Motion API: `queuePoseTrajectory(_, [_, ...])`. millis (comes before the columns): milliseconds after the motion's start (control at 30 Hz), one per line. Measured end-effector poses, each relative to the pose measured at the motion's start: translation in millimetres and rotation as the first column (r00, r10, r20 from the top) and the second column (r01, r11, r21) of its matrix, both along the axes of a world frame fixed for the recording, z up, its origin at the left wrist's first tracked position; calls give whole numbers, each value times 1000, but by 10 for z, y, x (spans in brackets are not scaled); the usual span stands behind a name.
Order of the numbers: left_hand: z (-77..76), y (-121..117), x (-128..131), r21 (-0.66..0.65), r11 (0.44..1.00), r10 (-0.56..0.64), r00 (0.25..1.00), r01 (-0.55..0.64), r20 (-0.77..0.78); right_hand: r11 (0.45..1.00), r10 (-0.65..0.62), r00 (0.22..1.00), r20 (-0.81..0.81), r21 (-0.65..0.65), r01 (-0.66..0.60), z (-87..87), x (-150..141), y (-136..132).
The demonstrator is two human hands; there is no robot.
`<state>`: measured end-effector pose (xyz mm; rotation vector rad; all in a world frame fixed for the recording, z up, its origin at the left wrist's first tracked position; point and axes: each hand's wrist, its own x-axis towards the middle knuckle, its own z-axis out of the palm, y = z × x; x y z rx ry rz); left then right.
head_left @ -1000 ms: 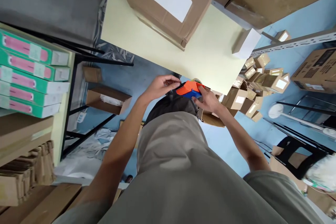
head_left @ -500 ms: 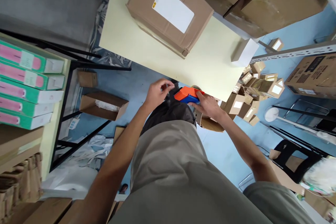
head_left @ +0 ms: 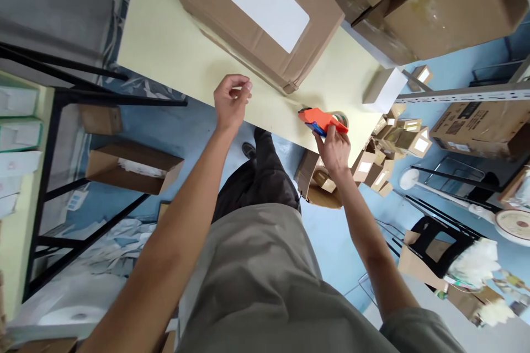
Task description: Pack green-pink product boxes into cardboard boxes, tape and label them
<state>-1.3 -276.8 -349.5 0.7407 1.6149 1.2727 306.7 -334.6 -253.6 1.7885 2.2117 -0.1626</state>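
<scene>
My right hand [head_left: 334, 150] grips an orange and blue tape dispenser [head_left: 321, 120] over the near right part of the cream table [head_left: 165, 60]. Part of a tape roll shows at the dispenser's far side. Over the table's front edge, my left hand [head_left: 232, 100] is raised with its fingers curled in and the thumb against them. Whether anything small is between those fingers is hidden. A brown cardboard box [head_left: 265, 38] with a white label [head_left: 271, 3] lies on the table just beyond both hands, touched by neither.
A small white box [head_left: 384, 90] stands at the table's right corner. Larger cartons [head_left: 447, 11] are behind it. Below the edge is an open carton [head_left: 308, 176]. Many small parcels [head_left: 379, 171] are heaped at the right. A black-framed shelf [head_left: 45, 149] stands at the left.
Both hands have risen from in front of my body to over the table edge. My right hand has carried the tape dispenser up and right; my left has moved up and left. The view has shifted.
</scene>
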Motion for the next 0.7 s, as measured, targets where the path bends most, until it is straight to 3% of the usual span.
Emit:
queuePoseTrajectory(133, [-127,183,62,0,998,61,995,-61,78,988,-33,997,-69,147,43,-251,-21,25])
queuePoseTrajectory(300, [-229,319,226,-50,984,180,963,-173,199,986,-107,991,-80,119,116,-321,-121,-13])
queuePoseTrajectory(400, [-185,362,361,-122,967,247,929,-222,275,988,-122,987,-103,78,130,-288,-177,-73])
queuePoseTrajectory(500, [-34,408,571,-166,953,294,900,-252,321,990,-122,985,-123,57,130,-266,-199,-146])
queuePoseTrajectory(600, [126,496,759,-99,980,195,930,-172,311,989,-126,983,-132,58,135,-251,-233,-222])
queuePoseTrajectory(700, [174,612,653,54,998,-2,972,-11,236,993,-108,980,-165,32,115,-222,-415,-285])
